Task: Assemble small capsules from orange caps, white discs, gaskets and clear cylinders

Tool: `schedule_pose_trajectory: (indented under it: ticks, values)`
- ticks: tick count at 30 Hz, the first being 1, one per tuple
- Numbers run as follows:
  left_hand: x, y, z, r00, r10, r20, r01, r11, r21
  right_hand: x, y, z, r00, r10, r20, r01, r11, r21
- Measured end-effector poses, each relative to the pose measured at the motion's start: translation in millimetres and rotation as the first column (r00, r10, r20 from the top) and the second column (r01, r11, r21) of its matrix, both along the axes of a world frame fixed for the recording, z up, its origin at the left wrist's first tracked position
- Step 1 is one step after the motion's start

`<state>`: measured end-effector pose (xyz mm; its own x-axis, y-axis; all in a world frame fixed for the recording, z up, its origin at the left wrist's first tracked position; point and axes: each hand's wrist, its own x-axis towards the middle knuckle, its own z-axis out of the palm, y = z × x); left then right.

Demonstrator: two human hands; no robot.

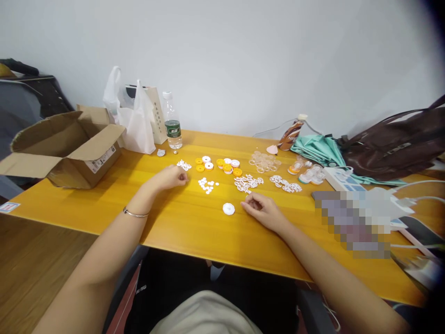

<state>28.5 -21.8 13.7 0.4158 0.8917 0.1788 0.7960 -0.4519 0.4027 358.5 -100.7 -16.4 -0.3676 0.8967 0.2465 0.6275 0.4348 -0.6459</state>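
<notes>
My left hand (174, 177) is closed on the table, fingers curled beside a small pile of tiny white pieces (184, 165); whatever it pinches is hidden. My right hand (263, 211) rests with fingers curled in toward the thumb, and nothing shows in it. Just left of its fingertips lies a white round disc (228, 209), apart from the hand. Small white discs (207, 185) are scattered between the hands. Behind them sit orange and white round parts (227, 167). White openwork pieces (248, 183) lie beyond my right hand, with clear rings (264, 162) farther back.
An open cardboard box (100, 157), a white plastic bag (137, 125) and a water bottle (173, 123) stand at left. At right are a brown bottle (292, 134), a teal folded cloth (320, 149), a dark bag (392, 144) and a power strip (342, 178) with cables.
</notes>
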Motion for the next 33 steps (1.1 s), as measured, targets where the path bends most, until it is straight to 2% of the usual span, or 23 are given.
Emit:
schedule_pose_trajectory:
  ticks: [5,8,10,12,14,17,20,25,28,33]
  values:
    - [7,-6,10.3,0.996,-0.079,-0.035,0.082,0.992,0.101,-21,-5,1,0.989,0.134,0.066,-0.137,0.989,0.054]
    - [25,-18,12.5,0.978,-0.179,0.107,0.163,0.976,0.141,-27,-2,3,0.981,0.172,0.089,-0.176,0.984,0.036]
    - [42,-29,8.2,0.937,-0.239,0.256,0.213,0.969,0.127,-30,2,4,0.978,0.19,0.088,-0.192,0.981,0.016]
    - [61,-39,0.3,0.864,-0.335,0.375,0.328,0.941,0.084,-32,5,3,0.975,0.211,0.077,-0.212,0.977,0.005]
    - [77,-47,-8.3,0.799,-0.4,0.449,0.431,0.902,0.037,-34,7,2,0.976,0.215,0.038,-0.215,0.977,0.006]
    - [93,-52,-17.3,0.744,-0.422,0.518,0.506,0.862,-0.024,-36,5,2,0.979,0.192,-0.061,-0.192,0.981,0.01]
    - [97,-53,-20.2,0.723,-0.394,0.568,0.512,0.857,-0.056,-37,1,3,0.973,0.18,-0.141,-0.179,0.984,0.026]
    - [97,-54,-20.3,0.734,-0.29,0.614,0.461,0.877,-0.136,-39,-6,4,0.965,0.115,-0.235,-0.115,0.993,0.013]
    - [98,-55,-21.2,0.747,-0.275,0.605,0.438,0.889,-0.137,-39,-7,2,0.959,0.064,-0.276,-0.081,0.995,-0.053]
    - [98,-54,-21.3,0.778,-0.333,0.532,0.413,0.91,-0.035,-38,-4,2,0.925,0.014,-0.38,-0.103,0.971,-0.216]
